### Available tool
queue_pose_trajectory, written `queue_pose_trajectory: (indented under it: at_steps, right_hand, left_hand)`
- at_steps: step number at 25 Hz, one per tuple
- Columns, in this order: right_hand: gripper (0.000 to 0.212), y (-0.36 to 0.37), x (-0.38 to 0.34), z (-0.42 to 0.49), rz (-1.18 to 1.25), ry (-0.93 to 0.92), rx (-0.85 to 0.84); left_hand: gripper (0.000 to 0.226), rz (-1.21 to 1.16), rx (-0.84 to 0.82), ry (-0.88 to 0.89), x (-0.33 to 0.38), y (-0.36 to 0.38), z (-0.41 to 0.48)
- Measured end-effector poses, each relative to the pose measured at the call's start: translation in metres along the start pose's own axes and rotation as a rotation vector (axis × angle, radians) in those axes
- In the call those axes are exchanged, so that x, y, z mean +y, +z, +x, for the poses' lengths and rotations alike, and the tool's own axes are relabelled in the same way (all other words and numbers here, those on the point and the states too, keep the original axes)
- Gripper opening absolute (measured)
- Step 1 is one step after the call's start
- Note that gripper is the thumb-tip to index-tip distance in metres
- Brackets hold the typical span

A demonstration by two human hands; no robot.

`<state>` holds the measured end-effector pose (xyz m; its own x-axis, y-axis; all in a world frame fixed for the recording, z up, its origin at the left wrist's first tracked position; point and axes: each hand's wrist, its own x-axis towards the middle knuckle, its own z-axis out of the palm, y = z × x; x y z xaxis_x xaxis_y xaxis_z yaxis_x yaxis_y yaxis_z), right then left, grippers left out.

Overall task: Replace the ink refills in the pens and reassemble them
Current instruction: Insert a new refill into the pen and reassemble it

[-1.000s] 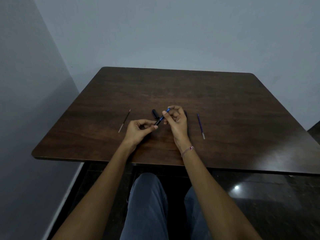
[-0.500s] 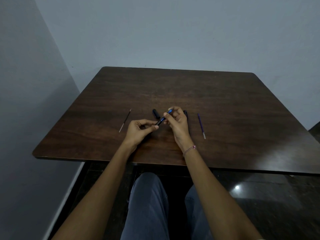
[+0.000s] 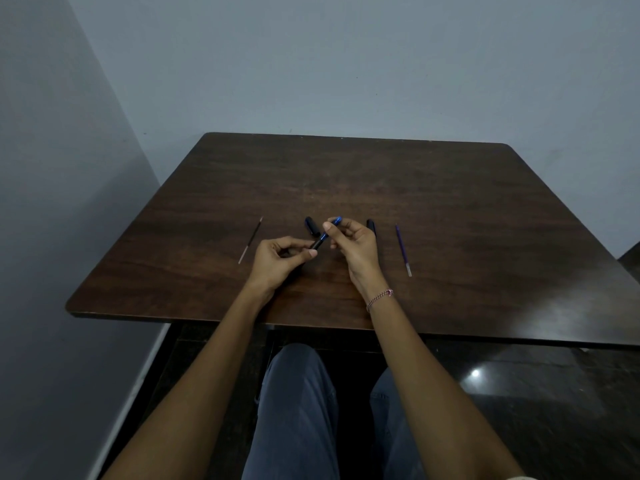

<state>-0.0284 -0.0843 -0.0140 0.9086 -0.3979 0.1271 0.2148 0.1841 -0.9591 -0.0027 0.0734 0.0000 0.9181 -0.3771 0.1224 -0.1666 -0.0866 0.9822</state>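
Both hands hold one pen [image 3: 322,238] just above the dark wooden table [image 3: 450,209]. My left hand [image 3: 280,259] grips its black barrel end. My right hand [image 3: 356,245] pinches the blue front section, whose tip points up and away. A black pen cap [image 3: 311,226] lies on the table right behind the hands. Another dark pen part [image 3: 371,226] shows beside my right hand, partly hidden by it. A thin dark refill [image 3: 250,240] lies to the left. A purple refill [image 3: 403,249] lies to the right.
Grey walls stand close behind the table and along its left side. The table's near edge [image 3: 242,318] runs just under my wrists, and my knees in blue jeans [image 3: 298,403] sit below it. A bracelet [image 3: 379,298] circles my right wrist.
Both hands stay on the pen in almost the same place. The fingers of my right hand have shifted slightly on the blue section.
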Motion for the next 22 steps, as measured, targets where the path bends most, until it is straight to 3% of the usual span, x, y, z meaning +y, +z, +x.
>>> queue_pose_trajectory:
  at_steps: [22]
  right_hand:
    - [0.024,0.0005,0.0005,-0.0077,0.026,0.003,-0.176]
  left_hand:
    - [0.014,-0.007,0.01,-0.006,-0.0072,-0.0016,-0.0004]
